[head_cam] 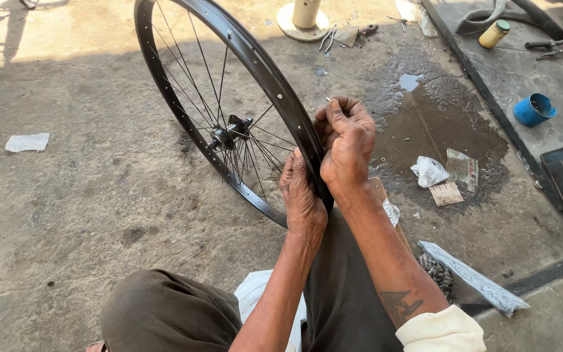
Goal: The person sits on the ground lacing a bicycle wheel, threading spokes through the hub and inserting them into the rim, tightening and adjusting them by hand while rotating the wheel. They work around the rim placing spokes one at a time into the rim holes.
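Bicycle wheel (229, 124) is standing upright on the concrete floor (86, 195), partly laced: spokes (255, 140) are fanning from the hub (229, 132), many rim holes still bare. Left hand (302, 195) is gripping the rim; right hand (346, 140) is pinching a small fitting (a nipple, probably) at the rim.

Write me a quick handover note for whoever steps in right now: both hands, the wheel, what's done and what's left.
Left hand: gripping the black wheel rim on its near edge, steadying the wheel upright on the concrete floor.
Right hand: closed at the rim's outer side, pinching a small metal piece; what it is, too small to tell.
Done: many spokes run from the hub to the rim.
Left: several rim holes look empty.
Nearby: pliers, blue cup, a water puddle.
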